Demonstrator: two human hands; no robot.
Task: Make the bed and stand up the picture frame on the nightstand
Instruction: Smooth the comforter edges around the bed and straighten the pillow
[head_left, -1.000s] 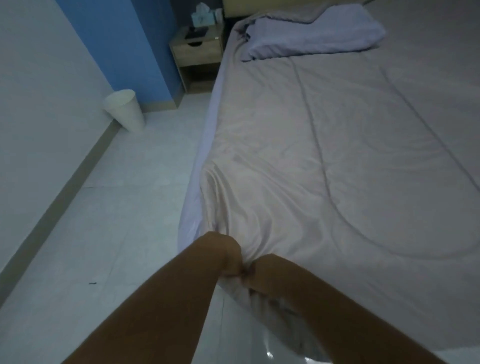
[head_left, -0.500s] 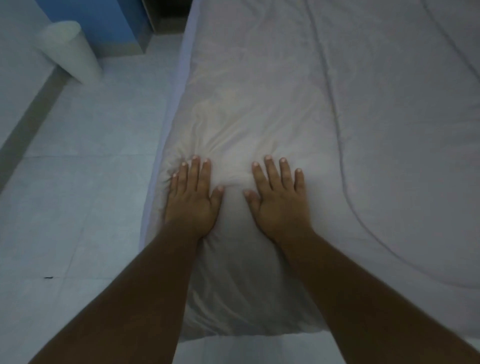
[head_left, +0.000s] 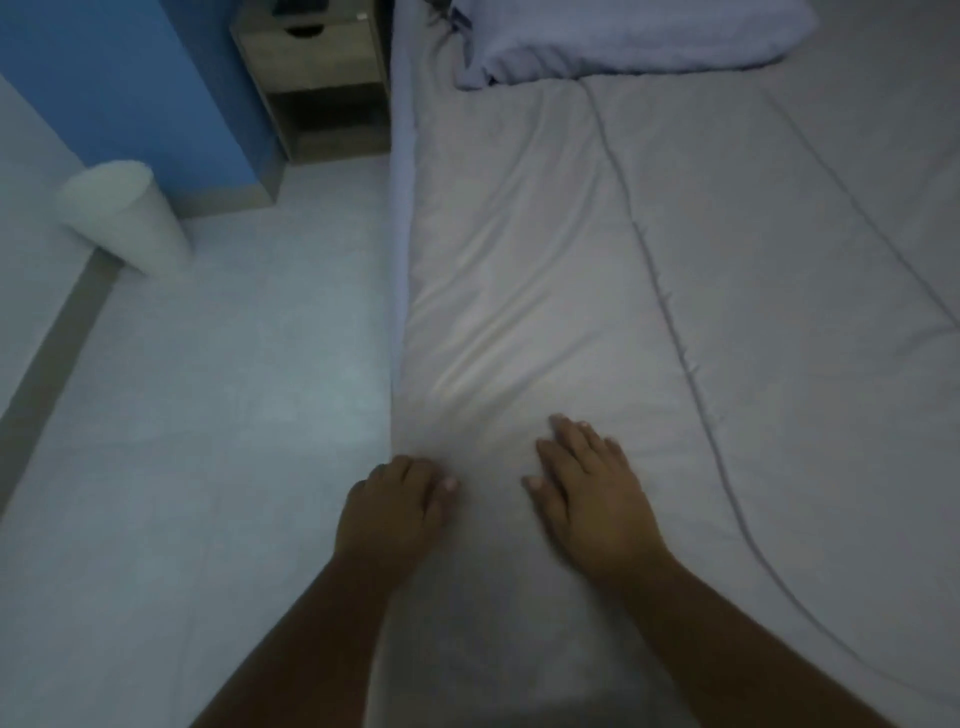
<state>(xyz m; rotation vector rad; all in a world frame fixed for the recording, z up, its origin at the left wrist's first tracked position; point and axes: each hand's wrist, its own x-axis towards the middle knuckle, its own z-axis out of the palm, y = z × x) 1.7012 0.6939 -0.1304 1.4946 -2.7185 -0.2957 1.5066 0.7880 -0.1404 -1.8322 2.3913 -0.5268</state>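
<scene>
A pale grey comforter (head_left: 649, 291) lies spread over the bed, with soft creases near its left edge. My left hand (head_left: 389, 512) is at that left edge, its fingers curled down over the side out of sight and its thumb on top of the fabric. My right hand (head_left: 592, 499) lies flat on the comforter beside it, fingers straight and spread. A lavender pillow (head_left: 623, 41) rests at the head of the bed. The wooden nightstand (head_left: 311, 67) stands beside the bed at the top; its top is mostly cut off, and no picture frame can be made out.
A white waste bin (head_left: 124, 218) stands on the pale tiled floor (head_left: 234, 389) against the left wall, next to a blue wall section (head_left: 130, 78). A lavender sheet (head_left: 402, 208) shows along the mattress side.
Both hands first gripped the bunched comforter corner, then pressed flat on it. Now the left hand has slid to the bed's edge with fingers curled over, and the comforter looks smoother.
</scene>
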